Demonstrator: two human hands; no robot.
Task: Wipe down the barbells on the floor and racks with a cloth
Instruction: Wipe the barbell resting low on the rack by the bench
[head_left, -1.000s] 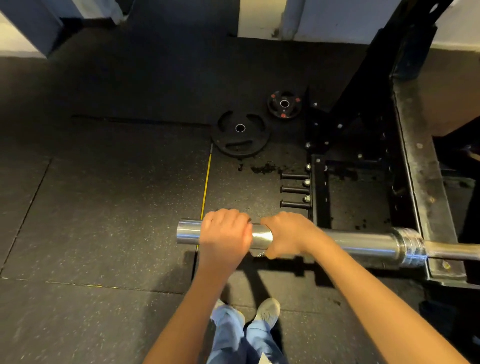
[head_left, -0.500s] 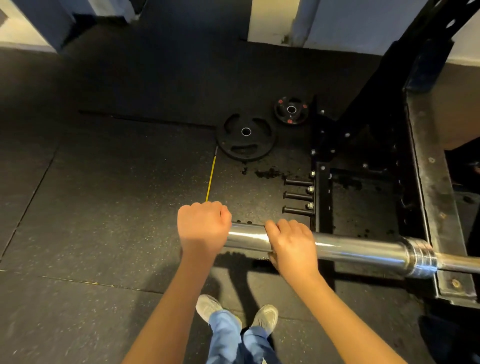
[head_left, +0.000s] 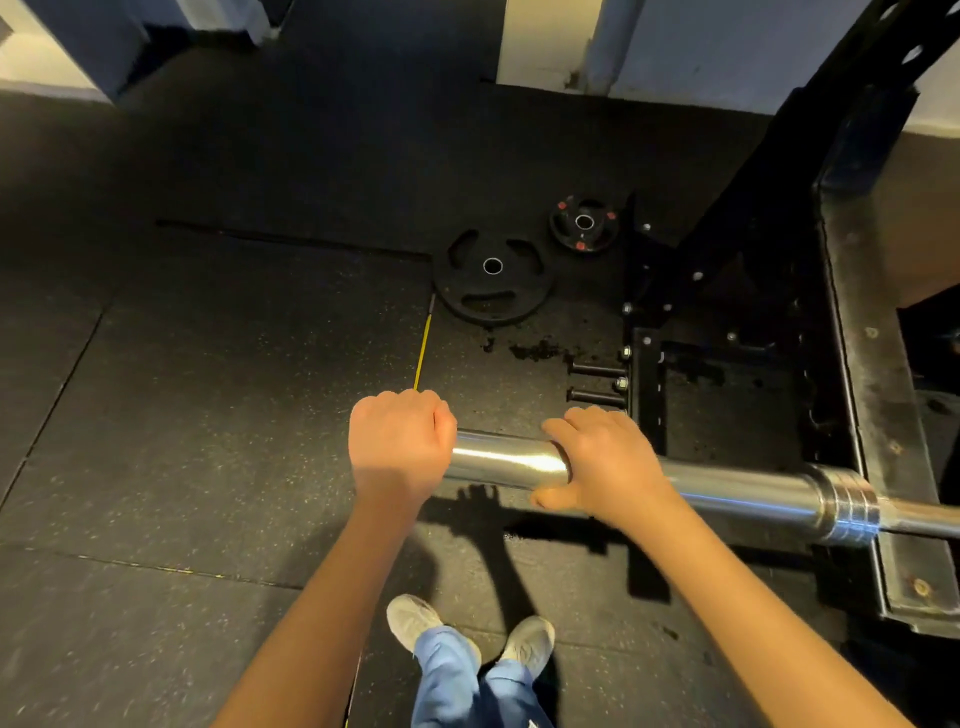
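Observation:
A chrome barbell sleeve (head_left: 506, 460) sticks out leftward from the black rack (head_left: 862, 395), its collar (head_left: 847, 512) at the right. My left hand (head_left: 397, 447) grips the sleeve's free end, fingers curled over it and hiding the tip. My right hand (head_left: 605, 462) wraps the sleeve a little to the right, thumb underneath and fingers over the top. No cloth shows in either hand.
Two black weight plates lie on the rubber floor beyond the bar, a large one (head_left: 492, 275) and a small one (head_left: 584, 223). Black storage pegs (head_left: 597, 382) jut from the rack post. My shoes (head_left: 467, 636) stand below the bar.
My left hand slid left along the sleeve to its very end. My right hand moved right, so bare chrome now shows between the two hands.

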